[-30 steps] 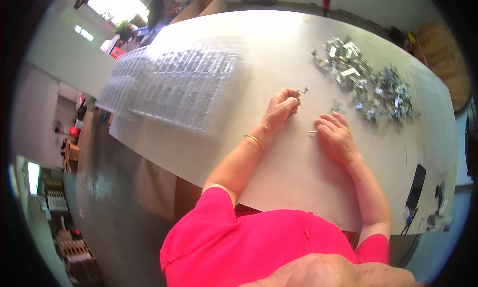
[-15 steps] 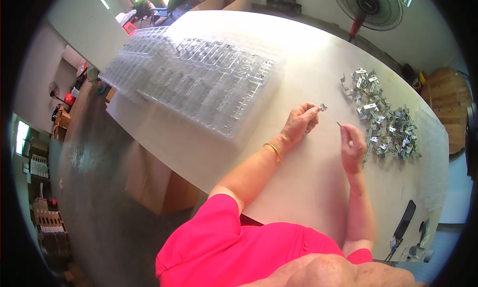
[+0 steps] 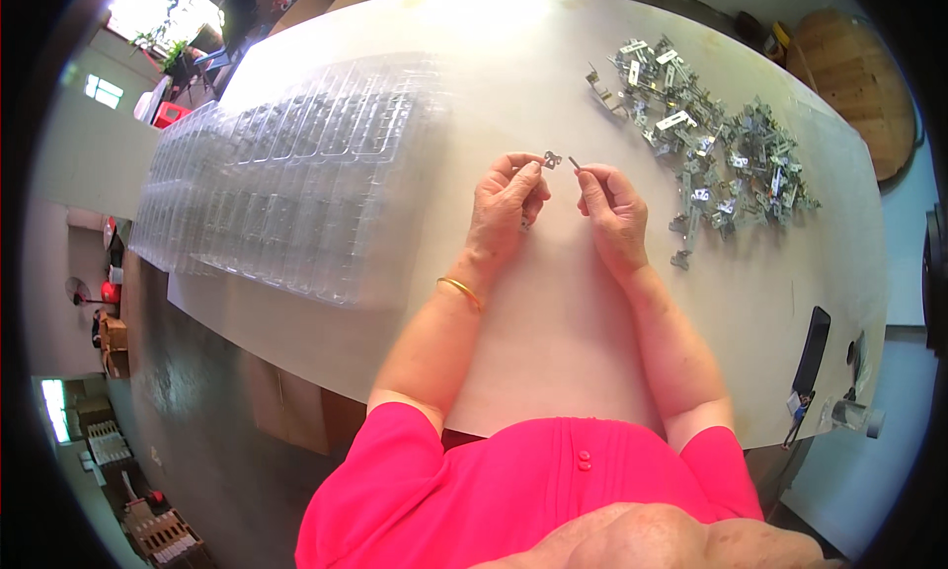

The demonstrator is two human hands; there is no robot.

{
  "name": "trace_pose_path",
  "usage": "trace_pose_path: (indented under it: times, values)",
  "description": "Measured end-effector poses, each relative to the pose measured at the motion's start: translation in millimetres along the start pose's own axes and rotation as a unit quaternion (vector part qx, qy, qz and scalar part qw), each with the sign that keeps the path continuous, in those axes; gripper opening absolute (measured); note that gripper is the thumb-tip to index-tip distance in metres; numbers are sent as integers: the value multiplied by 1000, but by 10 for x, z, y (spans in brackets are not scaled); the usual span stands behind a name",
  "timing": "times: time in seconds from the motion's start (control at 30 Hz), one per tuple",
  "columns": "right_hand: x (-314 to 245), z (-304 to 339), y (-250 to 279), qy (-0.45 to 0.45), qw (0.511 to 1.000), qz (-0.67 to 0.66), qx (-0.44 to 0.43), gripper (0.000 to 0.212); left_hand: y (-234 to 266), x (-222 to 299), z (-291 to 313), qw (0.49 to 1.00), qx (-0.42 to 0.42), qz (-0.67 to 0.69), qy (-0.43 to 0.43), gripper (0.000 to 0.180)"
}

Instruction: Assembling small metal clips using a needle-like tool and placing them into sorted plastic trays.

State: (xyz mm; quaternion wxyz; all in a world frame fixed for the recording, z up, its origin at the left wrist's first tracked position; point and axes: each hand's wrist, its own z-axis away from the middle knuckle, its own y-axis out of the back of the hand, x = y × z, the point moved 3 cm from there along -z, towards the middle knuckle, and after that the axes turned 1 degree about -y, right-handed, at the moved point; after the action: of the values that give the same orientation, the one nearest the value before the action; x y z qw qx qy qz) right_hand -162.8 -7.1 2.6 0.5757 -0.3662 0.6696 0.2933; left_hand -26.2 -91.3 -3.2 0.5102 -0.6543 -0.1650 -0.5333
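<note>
Above the middle of the table, my left hand [image 3: 508,199] is closed on a small metal bracket [image 3: 552,160], whose shaped end sticks out past the thumb and forefinger. Another bit of metal shows below its curled fingers. My right hand [image 3: 614,214] pinches a thin dark metal pin [image 3: 576,162] between thumb and forefinger, its tip pointing toward the bracket with a small gap between them. Right of my hands lies a loose heap of metal brackets [image 3: 760,164]. On the left are stacked clear plastic trays [image 3: 341,295] with metal parts in their compartments.
The pale table [image 3: 553,342] curves round in front of me. Near its right edge lie a black phone [image 3: 813,352] and a clear bottle [image 3: 854,418] on its side. A cardboard box [image 3: 286,406] stands below the left edge, and a round wooden board [image 3: 851,90] is at the far right.
My right hand has come left, bringing the pin close to the bracket in my left hand. The view has turned, so the trays and heap appear shifted left.
</note>
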Motion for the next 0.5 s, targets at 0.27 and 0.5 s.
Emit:
trace_pose_path:
  times: [0.27,0.5]
  values:
    - [3,30,-10,30,999,23,-24,6,-52,26,57,997,5,-73,-7,11]
    - [-37,29,-21,38,998,46,-22,5,-36,7,60,986,23,-143,-84,9]
